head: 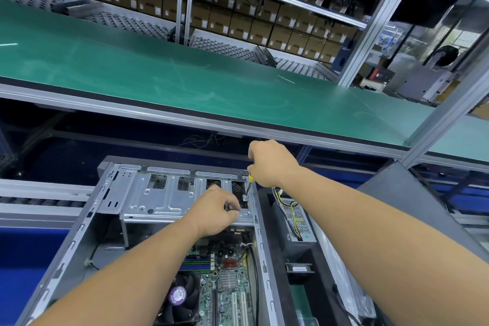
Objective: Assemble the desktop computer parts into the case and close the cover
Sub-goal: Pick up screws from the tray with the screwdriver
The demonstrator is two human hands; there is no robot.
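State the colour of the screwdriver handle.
Yellow and black, on the screwdriver in the right hand; head view.

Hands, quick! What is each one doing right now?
Left hand: fingers pinch something small and dark at the drive cage; cannot tell what.
Right hand: grips the screwdriver, tip down.

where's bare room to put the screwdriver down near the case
The green mat shelf above the case is bare along its length. Crowded: the drive cage under both hands, the motherboard, and the power supply on the right.
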